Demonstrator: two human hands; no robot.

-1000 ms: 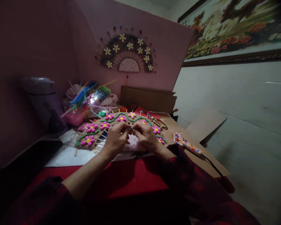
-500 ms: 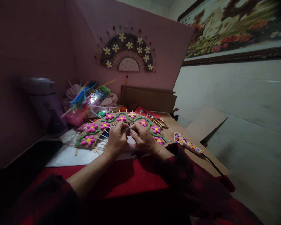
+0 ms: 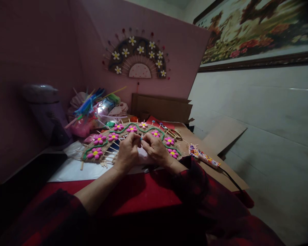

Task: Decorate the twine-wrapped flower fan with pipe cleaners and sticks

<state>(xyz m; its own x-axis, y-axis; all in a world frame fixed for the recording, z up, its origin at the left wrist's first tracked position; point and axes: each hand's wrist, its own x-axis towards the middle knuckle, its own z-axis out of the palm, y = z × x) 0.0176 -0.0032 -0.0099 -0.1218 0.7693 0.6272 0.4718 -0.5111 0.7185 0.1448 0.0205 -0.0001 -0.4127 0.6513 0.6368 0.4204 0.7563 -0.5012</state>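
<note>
Between the fingertips of both hands is a small blue piece (image 3: 141,139), perhaps clay, mostly covered by the fingers. My left hand (image 3: 128,152) pinches it from the left, and my right hand (image 3: 155,149) from the right, thumbs and forefingers close together. Below and behind them lies a fan-shaped craft (image 3: 109,144) of twine woven over sticks, with pink clay flowers and a wavy green cord. One stick along its top edge carries a blue tip (image 3: 153,122). My hands hide the middle of the fan.
Scissors (image 3: 178,134) and a patterned glue gun (image 3: 204,155) with a black cable lie on cardboard at right. Bagged craft supplies (image 3: 92,111) pile up behind left, beside a purple flask (image 3: 50,119). A finished-looking fan (image 3: 140,49) hangs on the pink board.
The whole view shifts slightly, with things sitting a little further left. Both hands keep their pinch on the blue piece, with only small finger movement.
</note>
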